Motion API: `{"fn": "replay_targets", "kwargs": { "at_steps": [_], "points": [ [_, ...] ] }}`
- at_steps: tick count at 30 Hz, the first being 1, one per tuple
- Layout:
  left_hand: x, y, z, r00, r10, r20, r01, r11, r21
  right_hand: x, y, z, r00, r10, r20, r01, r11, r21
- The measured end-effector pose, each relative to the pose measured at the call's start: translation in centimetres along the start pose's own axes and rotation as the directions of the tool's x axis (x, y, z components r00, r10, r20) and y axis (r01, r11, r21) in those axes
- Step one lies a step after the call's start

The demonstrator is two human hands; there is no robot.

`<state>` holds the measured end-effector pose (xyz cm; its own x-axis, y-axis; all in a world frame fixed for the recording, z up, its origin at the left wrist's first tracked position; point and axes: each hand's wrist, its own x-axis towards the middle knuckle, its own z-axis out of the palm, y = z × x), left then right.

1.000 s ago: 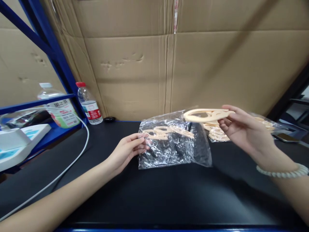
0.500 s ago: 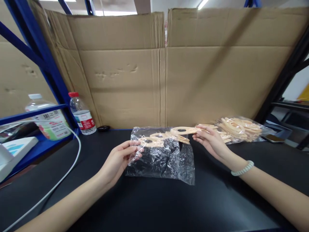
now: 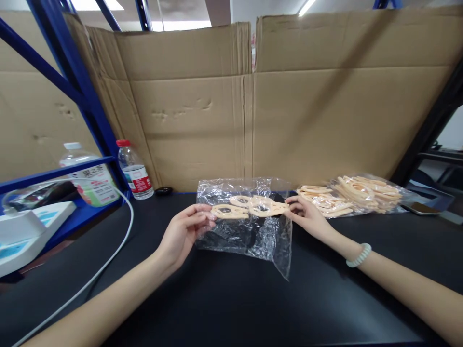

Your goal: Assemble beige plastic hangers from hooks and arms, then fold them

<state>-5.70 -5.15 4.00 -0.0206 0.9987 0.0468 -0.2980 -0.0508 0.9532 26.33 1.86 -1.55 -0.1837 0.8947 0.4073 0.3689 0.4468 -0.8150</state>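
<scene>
A clear plastic bag (image 3: 238,236) lies spread between my hands over the black table. Inside it are a few flat beige pieces with oval openings, one piece (image 3: 229,212) at the left and another piece (image 3: 267,207) at the right. My left hand (image 3: 186,231) pinches the bag's left side, at the end of the left piece. The fingertips of my right hand (image 3: 309,217) close on the pointed right end of the other piece, by the bag's right side. Whether that piece is wholly inside the bag, I cannot tell.
More beige pieces (image 3: 323,200) lie right of my right hand, beside a filled clear bag (image 3: 369,193). A phone (image 3: 421,208) rests farther right. A red-capped bottle (image 3: 135,176), a white cable (image 3: 123,241) and a power strip (image 3: 39,231) are on the left. Cardboard (image 3: 195,130) stands behind.
My right hand has moved slightly left and down, carrying its beige piece farther over the bag. My left hand keeps its hold. The view has shifted a little.
</scene>
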Motion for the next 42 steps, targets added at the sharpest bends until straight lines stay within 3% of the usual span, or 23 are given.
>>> {"fn": "replay_targets", "kwargs": {
  "at_steps": [6, 14, 18, 24, 35, 38, 40, 42],
  "points": [
    [-0.1, -0.1, -0.1, 0.999, 0.027, -0.027, -0.027, 1.000, -0.014, 0.0, 1.5, -0.1, 0.994, -0.093, 0.054, 0.104, 0.963, -0.250],
    [0.0, -0.1, -0.1, 0.999, 0.027, -0.028, -0.027, 0.999, -0.026, -0.9, 0.6, 0.3, 0.979, -0.186, 0.080, 0.200, 0.834, -0.514],
    [0.1, -0.2, -0.1, 0.999, -0.003, -0.041, 0.000, 0.999, -0.054, -1.0, 0.7, 0.3, 0.973, -0.217, 0.077, 0.223, 0.805, -0.550],
    [0.3, -0.4, -0.2, 0.999, -0.029, -0.045, 0.026, 0.997, -0.066, -1.1, 0.6, 0.3, 0.983, -0.159, 0.087, 0.180, 0.817, -0.548],
    [0.4, -0.3, -0.3, 0.998, -0.012, -0.066, 0.008, 0.999, -0.049, -1.5, 0.1, 0.6, 0.977, -0.187, 0.107, 0.215, 0.821, -0.529],
    [0.6, -0.2, -0.4, 0.992, 0.057, -0.114, -0.059, 0.998, -0.016, -1.6, 0.1, 0.7, 0.977, -0.187, 0.100, 0.212, 0.827, -0.521],
    [0.8, -0.1, -0.7, 0.969, 0.191, -0.157, -0.184, 0.981, 0.062, -1.6, 0.0, 0.7, 0.977, -0.187, 0.097, 0.210, 0.830, -0.517],
    [1.0, 0.4, -1.3, 0.885, 0.437, -0.162, -0.398, 0.889, 0.226, -1.7, 0.0, 0.8, 0.978, -0.187, 0.097, 0.210, 0.834, -0.511]
  ]
}}
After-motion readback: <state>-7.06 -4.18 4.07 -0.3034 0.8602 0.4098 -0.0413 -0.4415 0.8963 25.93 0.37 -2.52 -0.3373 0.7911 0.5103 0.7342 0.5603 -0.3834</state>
